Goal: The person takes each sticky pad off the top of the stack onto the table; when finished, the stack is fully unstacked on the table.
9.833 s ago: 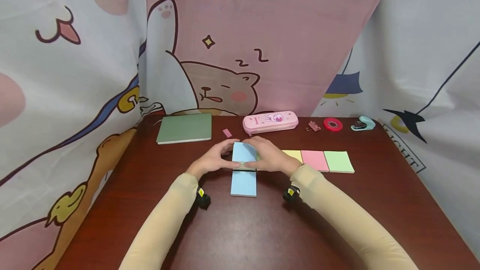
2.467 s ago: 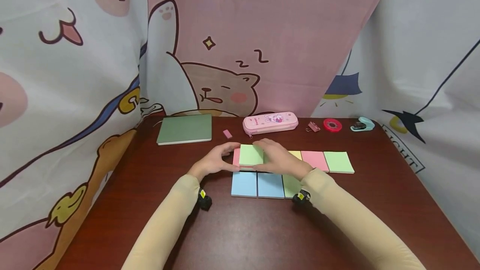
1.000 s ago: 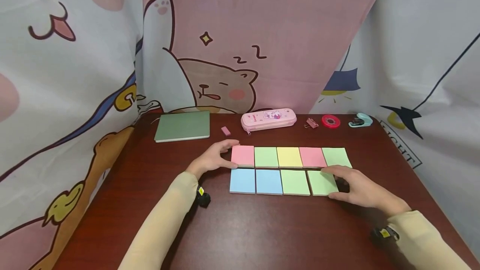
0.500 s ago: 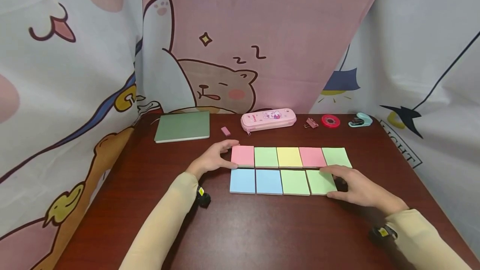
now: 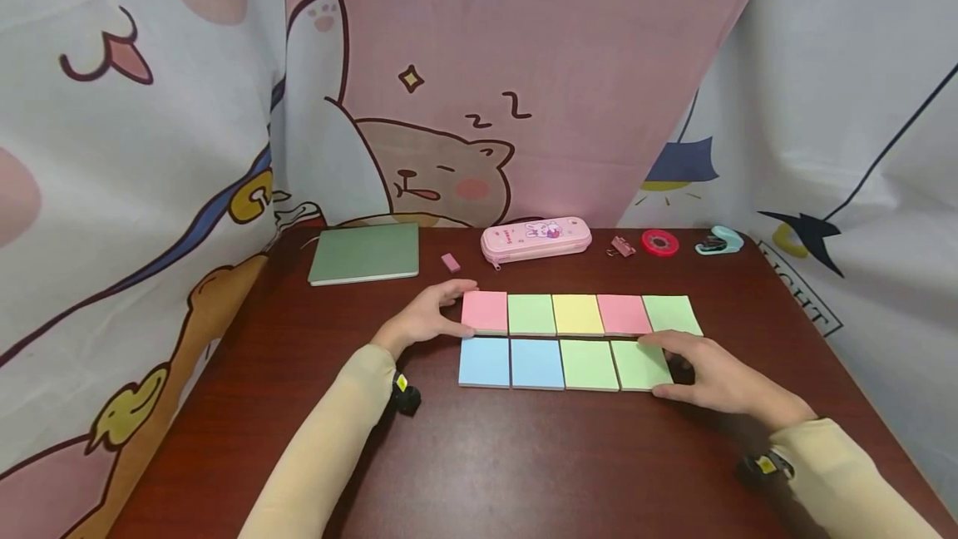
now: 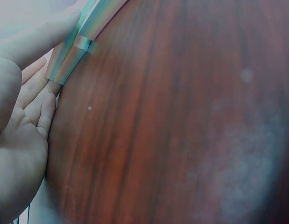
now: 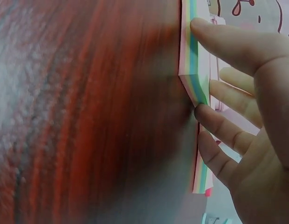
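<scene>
Two rows of square sticky note pads lie on the dark wooden table (image 5: pixel 479 456). In the back row are a pink pad (image 5: pixel 485 312), a green, a yellow, another pink and another green one. Two blue pads (image 5: pixel 536 363) and two green ones make up the front row. My left hand (image 5: pixel 423 314) holds the left end of the back row, thumb and forefinger at the corners of the pink pad. At the front row's right end, my right hand (image 5: pixel 718 373) holds the last green sticky note pad (image 5: pixel 642 365) between thumb and fingers. The right wrist view shows the pad's striped edge.
Along the back stand a green notebook (image 5: pixel 364 254), a pink eraser (image 5: pixel 450 263), a pink pencil case (image 5: pixel 535 240), a pink binder clip (image 5: pixel 623 246), a red tape roll (image 5: pixel 660 242) and a mint stapler (image 5: pixel 720 240). Cartoon cloth hangs behind and on both sides.
Earlier both hands lifted a green pad above the left pads. My right hand has carried it to the front row's right end and slid it slightly left. The left hand has hardly moved.
</scene>
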A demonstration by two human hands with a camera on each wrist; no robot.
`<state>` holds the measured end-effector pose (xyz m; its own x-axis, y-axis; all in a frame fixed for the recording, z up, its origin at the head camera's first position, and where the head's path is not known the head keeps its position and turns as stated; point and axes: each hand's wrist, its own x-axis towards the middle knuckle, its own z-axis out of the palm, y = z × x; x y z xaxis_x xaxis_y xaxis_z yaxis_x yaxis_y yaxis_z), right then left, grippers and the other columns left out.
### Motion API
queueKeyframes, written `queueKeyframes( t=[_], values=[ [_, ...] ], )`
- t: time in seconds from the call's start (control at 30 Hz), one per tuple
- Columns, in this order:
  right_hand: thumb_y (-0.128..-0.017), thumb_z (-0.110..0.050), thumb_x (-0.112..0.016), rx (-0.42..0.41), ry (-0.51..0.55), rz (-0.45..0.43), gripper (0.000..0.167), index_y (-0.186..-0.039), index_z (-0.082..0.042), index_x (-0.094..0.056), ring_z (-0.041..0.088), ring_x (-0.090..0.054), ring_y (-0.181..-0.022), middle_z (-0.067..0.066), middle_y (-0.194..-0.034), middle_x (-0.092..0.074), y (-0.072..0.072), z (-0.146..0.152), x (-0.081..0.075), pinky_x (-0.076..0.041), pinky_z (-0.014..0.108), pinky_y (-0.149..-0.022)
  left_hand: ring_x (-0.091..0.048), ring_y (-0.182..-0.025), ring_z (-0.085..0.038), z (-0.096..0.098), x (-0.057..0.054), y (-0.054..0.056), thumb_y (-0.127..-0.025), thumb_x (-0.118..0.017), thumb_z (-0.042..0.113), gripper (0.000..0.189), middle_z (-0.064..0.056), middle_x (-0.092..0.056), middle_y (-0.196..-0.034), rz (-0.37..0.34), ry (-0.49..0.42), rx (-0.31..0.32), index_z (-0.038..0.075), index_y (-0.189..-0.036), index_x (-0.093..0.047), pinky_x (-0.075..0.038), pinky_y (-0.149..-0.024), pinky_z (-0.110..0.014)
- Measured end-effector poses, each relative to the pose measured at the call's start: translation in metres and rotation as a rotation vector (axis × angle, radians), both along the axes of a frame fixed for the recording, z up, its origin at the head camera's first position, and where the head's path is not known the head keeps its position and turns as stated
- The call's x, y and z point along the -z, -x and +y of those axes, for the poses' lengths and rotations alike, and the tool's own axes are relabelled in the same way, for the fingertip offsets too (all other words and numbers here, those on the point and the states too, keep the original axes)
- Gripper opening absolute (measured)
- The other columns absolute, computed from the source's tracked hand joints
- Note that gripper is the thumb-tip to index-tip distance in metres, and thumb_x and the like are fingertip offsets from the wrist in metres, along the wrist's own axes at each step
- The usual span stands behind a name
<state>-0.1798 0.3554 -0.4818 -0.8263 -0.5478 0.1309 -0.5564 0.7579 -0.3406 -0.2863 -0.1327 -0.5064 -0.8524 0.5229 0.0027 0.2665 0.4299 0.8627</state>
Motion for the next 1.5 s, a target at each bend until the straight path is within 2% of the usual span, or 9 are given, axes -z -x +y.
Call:
queueKeyframes(
  t=[0.13, 0.23, 0.33, 0.4, 0.5, 0.73, 0.9, 1.2, 1.5],
  values=[
    [-0.079, -0.035, -0.095, 0.007, 0.027, 0.022, 0.07, -0.139, -0.012, -0.065, 0.01, -0.057, -0.092, -0.003, -0.123, -0.068, 0.001, -0.006, -0.008, -0.054, 0.029, -0.077, -0.045, -0.148, -0.028, -0.001, 0.0, -0.001, -0.08, -0.095, 0.027, 0.09, 0.0, -0.054, -0.156, -0.008, 0.0, -0.002, 0.013, -0.157, -0.049, -0.035, -0.123, -0.047],
    [-0.081, -0.032, -0.093, 0.039, 0.06, 0.074, 0.066, -0.137, -0.009, -0.066, 0.014, -0.06, -0.091, 0.003, -0.122, -0.07, 0.003, -0.02, -0.018, -0.055, 0.033, -0.074, -0.044, -0.148, -0.028, -0.001, 0.0, -0.003, -0.08, -0.095, 0.026, 0.09, 0.0, -0.053, -0.156, -0.013, -0.006, -0.005, 0.013, -0.157, -0.049, -0.034, -0.123, -0.049],
    [-0.084, -0.027, -0.091, 0.07, 0.099, 0.117, 0.064, -0.138, -0.006, -0.064, 0.025, -0.065, -0.103, 0.012, -0.129, -0.069, 0.011, -0.045, -0.029, -0.059, 0.046, -0.082, -0.044, -0.148, -0.029, -0.001, 0.002, -0.003, -0.081, -0.094, 0.027, 0.09, -0.001, -0.053, -0.157, -0.008, -0.011, -0.003, 0.013, -0.157, -0.049, -0.034, -0.123, -0.049],
    [-0.086, -0.026, -0.089, 0.067, 0.124, 0.123, 0.064, -0.14, -0.003, -0.062, 0.033, -0.064, -0.115, 0.015, -0.134, -0.067, 0.018, -0.064, -0.034, -0.056, 0.056, -0.092, -0.044, -0.148, -0.028, -0.002, 0.004, -0.003, -0.082, -0.094, 0.027, 0.09, 0.0, -0.053, -0.157, -0.004, -0.012, -0.001, 0.013, -0.158, -0.048, -0.034, -0.123, -0.049],
    [-0.088, -0.027, -0.087, 0.025, 0.15, 0.098, 0.065, -0.141, -0.001, -0.061, 0.038, -0.058, -0.128, 0.017, -0.139, -0.065, 0.032, -0.094, -0.038, -0.049, 0.061, -0.104, -0.044, -0.149, -0.027, -0.002, 0.005, -0.004, -0.081, -0.094, 0.027, 0.09, 0.0, -0.053, -0.157, -0.006, -0.016, 0.0, 0.012, -0.158, -0.048, -0.034, -0.123, -0.049],
    [-0.092, -0.035, -0.082, -0.087, 0.055, 0.029, 0.068, -0.144, 0.0, -0.058, 0.036, -0.055, -0.136, 0.015, -0.142, -0.063, 0.066, -0.15, -0.029, -0.044, 0.057, -0.113, -0.045, -0.148, -0.026, 0.0, 0.004, -0.002, -0.081, -0.094, 0.026, 0.09, 0.0, -0.053, -0.156, -0.004, -0.023, -0.003, 0.013, -0.158, -0.048, -0.034, -0.123, -0.047],
    [-0.093, -0.035, -0.081, -0.151, 0.012, 0.007, 0.069, -0.145, 0.003, -0.056, 0.037, -0.054, -0.137, 0.018, -0.143, -0.062, 0.081, -0.186, -0.025, -0.042, 0.055, -0.116, -0.046, -0.147, -0.026, 0.0, 0.002, 0.0, -0.081, -0.094, 0.025, 0.09, -0.001, -0.054, -0.155, 0.004, -0.024, 0.007, 0.012, -0.157, -0.048, -0.035, -0.123, -0.047],
    [-0.092, -0.036, -0.083, -0.189, -0.047, -0.052, 0.074, -0.147, 0.005, -0.054, 0.034, -0.058, -0.134, 0.02, -0.144, -0.061, 0.093, -0.229, -0.022, -0.048, 0.051, -0.113, -0.046, -0.147, -0.026, -0.002, -0.001, 0.0, -0.082, -0.093, 0.023, 0.09, -0.002, -0.053, -0.156, 0.002, -0.03, 0.03, 0.01, -0.158, -0.047, -0.035, -0.123, -0.048],
    [-0.089, -0.036, -0.086, -0.182, -0.057, -0.071, 0.076, -0.148, 0.001, -0.055, 0.031, -0.057, -0.131, 0.017, -0.143, -0.061, 0.097, -0.237, -0.017, -0.05, 0.049, -0.109, -0.046, -0.146, -0.025, -0.001, -0.001, 0.0, -0.082, -0.093, 0.022, 0.09, -0.001, -0.053, -0.156, 0.006, -0.04, 0.033, 0.012, -0.158, -0.047, -0.035, -0.123, -0.048]
  ],
)
